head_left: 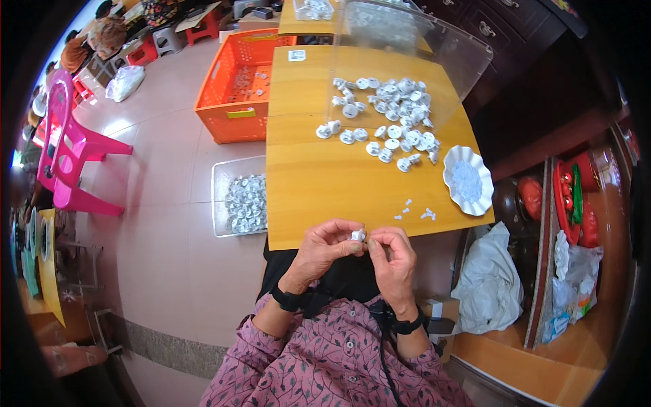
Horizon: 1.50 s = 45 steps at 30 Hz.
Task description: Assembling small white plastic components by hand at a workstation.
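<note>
At the near edge of the wooden table [305,183], my left hand [324,249] pinches a small white plastic part [358,235] between thumb and fingers. My right hand [393,261] is closed in a pinch right beside that part, its fingertips meeting it. Whatever lies between the right fingertips is too small to make out. Beyond my hands lie several tiny white pegs [427,214]. Farther off, many round white plastic parts [405,102] spread from a tilted clear plastic bin [475,61]. A scalloped white dish [485,178] holds small translucent pieces [466,180].
Left of the table stand an orange crate [230,125] and, nearer, a clear tub [218,197] of small grey-white parts. A pink plastic chair [71,156] is on the floor at left. To the right are a white bag [489,278] and a shelf of goods. People sit at the far left.
</note>
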Each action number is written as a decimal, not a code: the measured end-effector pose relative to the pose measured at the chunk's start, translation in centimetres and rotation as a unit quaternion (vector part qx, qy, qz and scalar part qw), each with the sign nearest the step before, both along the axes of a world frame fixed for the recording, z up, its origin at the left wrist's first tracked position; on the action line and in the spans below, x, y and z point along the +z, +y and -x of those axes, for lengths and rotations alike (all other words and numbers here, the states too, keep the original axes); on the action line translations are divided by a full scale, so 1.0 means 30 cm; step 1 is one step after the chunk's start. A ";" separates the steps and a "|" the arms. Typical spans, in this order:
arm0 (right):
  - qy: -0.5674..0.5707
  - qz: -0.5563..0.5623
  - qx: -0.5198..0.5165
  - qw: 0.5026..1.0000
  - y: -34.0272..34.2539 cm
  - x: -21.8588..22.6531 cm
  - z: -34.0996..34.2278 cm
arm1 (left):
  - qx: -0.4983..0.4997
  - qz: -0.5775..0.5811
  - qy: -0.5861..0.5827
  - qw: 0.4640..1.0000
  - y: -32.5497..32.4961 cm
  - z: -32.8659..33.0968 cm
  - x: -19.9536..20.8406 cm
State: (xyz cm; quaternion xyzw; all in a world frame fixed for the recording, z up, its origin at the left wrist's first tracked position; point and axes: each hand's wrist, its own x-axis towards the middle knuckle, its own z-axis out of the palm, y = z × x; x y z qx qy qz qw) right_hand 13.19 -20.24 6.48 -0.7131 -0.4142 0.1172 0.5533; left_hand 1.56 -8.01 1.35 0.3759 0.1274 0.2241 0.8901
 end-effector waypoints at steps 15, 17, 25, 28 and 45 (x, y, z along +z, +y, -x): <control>0.010 0.035 0.015 0.999 -0.028 -0.048 0.001 | 0.454 0.051 0.161 0.875 0.442 0.273 -0.133; 0.008 0.030 0.012 0.999 -0.030 -0.054 0.000 | 0.486 0.008 0.196 0.852 0.441 0.230 -0.091; -0.008 0.036 0.023 0.999 -0.037 -0.067 -0.004 | 0.230 -0.481 0.298 0.792 0.430 -0.145 0.133; 0.003 0.033 0.029 0.999 -0.045 -0.064 0.004 | 0.222 -0.596 0.280 0.719 0.514 -0.259 0.068; 0.032 0.005 -0.017 0.999 -0.112 -0.148 -0.031 | 0.074 -0.694 0.298 0.651 0.332 -0.419 0.024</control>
